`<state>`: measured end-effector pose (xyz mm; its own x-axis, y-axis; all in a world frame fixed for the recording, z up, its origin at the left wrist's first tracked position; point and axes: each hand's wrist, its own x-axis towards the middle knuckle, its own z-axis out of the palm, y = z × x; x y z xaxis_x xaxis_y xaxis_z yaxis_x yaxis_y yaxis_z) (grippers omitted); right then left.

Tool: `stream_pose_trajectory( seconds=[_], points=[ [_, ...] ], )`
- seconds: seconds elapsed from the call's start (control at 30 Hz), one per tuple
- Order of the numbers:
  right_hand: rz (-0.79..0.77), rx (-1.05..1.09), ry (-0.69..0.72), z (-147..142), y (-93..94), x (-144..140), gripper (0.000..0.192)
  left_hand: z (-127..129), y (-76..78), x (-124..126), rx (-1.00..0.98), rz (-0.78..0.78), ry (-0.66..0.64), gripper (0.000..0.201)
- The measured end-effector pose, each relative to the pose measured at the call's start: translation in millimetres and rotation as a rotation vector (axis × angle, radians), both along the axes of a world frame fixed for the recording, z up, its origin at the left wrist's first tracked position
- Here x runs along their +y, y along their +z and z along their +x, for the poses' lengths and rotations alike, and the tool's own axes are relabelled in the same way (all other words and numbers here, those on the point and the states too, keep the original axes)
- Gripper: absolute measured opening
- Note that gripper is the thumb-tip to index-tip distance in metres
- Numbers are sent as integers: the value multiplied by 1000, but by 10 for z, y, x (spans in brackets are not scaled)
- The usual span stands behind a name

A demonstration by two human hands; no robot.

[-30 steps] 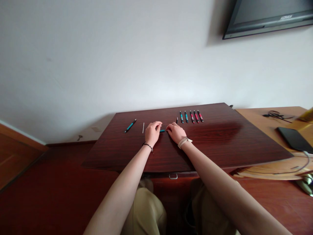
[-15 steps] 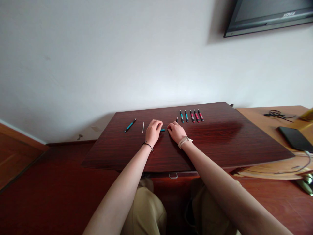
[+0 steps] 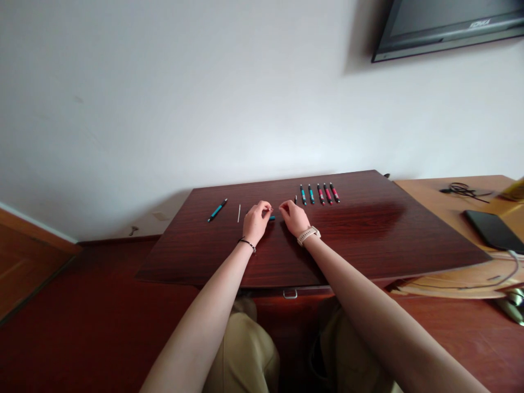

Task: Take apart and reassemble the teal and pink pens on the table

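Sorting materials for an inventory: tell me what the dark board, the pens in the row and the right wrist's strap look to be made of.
Dark board: wood or wood-look veneer, reddish grain, glossy sheen reflecting light.
Pens in the row: probably plastic, black with teal or pink sections; too small to be sure.
Strap by the right hand: pale, smooth, likely silicone or plastic.

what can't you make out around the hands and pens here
- Head view: teal pen part mostly hidden between left hand and right hand; grip unclear.
- Row of pens: too small for details.
- Monitor: cut by the top edge.
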<state>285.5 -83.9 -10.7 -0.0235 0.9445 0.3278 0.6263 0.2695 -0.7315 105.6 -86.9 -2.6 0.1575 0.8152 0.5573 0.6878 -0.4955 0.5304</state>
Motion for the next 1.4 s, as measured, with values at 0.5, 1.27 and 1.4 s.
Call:
stream_pose_trajectory(
  seconds=[0.5,1.27,1.4],
  points=[
    [206,270,219,-24,135,-78,16,0,-2,-19,58,9,37,4],
    [310,-146,173,-32,185,-186,26,39,17,-45,193,30,59,15],
    [280,-24,184,10,147,-164,25,61,19,-28,189,23,44,27]
  ],
)
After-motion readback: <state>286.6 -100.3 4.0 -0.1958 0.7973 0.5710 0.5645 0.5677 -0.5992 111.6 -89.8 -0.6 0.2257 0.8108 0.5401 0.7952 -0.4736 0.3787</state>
